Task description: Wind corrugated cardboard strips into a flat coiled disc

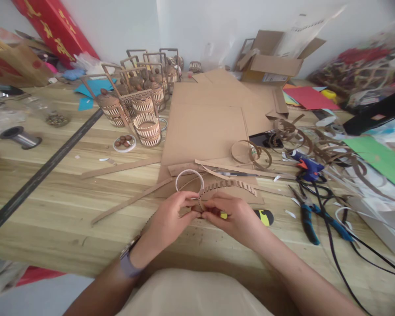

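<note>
My left hand (171, 217) and my right hand (232, 215) meet close to the table's front edge, fingertips pinched together. Between them is a corrugated cardboard strip (228, 185), curled at the fingers, its ridged free end arching away to the right. Both hands grip its curled end, though the fingers hide part of it. Just beyond my left fingertips stands a thin white ring (189, 171); whether the hand touches it I cannot tell. A black and yellow tool handle (265, 217) lies partly beneath my right hand.
Small striped baskets (147, 131) with tall handles crowd the back left, near a dish of brown balls (124, 142). Flat cardboard (200, 127) covers the middle. To the right lie pliers (306, 215), a blue glue gun (311, 169), black cables and curled strips (292, 134).
</note>
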Tool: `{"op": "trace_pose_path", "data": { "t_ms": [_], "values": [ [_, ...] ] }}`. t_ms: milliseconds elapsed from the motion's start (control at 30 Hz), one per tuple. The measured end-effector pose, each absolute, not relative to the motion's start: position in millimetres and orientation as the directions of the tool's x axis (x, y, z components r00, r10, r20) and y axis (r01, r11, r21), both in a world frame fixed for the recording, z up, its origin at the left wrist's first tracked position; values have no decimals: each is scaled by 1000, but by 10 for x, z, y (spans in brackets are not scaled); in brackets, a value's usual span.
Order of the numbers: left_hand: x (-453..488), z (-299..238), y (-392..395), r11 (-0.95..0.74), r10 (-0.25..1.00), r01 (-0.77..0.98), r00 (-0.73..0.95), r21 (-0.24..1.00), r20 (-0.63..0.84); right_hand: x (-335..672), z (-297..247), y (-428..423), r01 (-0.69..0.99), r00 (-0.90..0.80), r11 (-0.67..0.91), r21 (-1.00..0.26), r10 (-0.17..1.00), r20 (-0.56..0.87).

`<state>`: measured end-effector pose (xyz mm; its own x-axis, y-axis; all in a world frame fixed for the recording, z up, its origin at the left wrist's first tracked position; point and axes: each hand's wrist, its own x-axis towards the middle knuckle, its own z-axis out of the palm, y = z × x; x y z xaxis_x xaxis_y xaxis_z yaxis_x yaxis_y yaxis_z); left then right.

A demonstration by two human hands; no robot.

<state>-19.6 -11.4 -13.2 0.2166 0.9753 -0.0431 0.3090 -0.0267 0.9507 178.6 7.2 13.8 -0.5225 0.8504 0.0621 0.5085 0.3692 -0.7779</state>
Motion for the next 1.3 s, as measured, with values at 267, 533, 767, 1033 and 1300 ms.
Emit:
{"op": "trace_pose_path", "data": {
  "t_ms": [267,533,767,1033,1300],
  "values": [
    [-247,-63,-123,-183,947,300,308,936,86,1813,94,8,458,-474,427,-780,859,191],
    [-195,-131,-162,-383,912,434,320,815,258,1777,42,-34,514,-453,542,-665,830,326],
    [-182,-126,-168,28,983,220,172,975,-67,1755,28,-40,569,-413,560,-602,828,379],
    [-231,-100,-100,53,980,124,187,991,-76,1774,126,71,535,-361,472,-701,878,316],
    [-238,-123,-135,-127,975,431,218,893,33,1844,140,189,484,-545,575,-660,788,286]
  ]
}}
